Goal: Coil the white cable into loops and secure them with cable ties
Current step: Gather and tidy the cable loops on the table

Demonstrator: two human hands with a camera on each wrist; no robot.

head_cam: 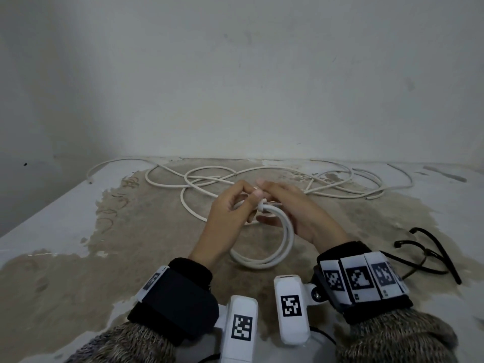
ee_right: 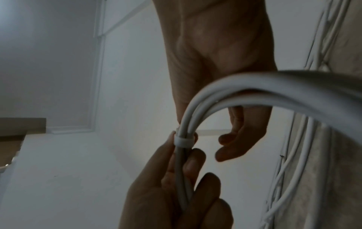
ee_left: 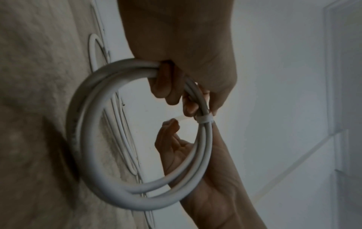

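Note:
The white cable's near end is wound into a small coil (head_cam: 285,239) of about three loops, lifted a little above the table (head_cam: 131,244). A white cable tie (head_cam: 261,206) is cinched around its top. My left hand (head_cam: 225,213) grips the bundled loops just beside the tie (ee_left: 204,120), fingers curled round them (ee_right: 186,178). My right hand (head_cam: 293,208) is at the tie (ee_right: 184,141), thumb against its head and curled fingers at its translucent tail (ee_right: 211,132). The coil (ee_left: 82,131) hangs below both hands.
The rest of the white cable (head_cam: 209,176) sprawls in loose tangled curves across the back of the table, up to the wall. Several black cable ties (head_cam: 429,250) lie at the right, near my right wrist. The table's left edge runs diagonally at the far left.

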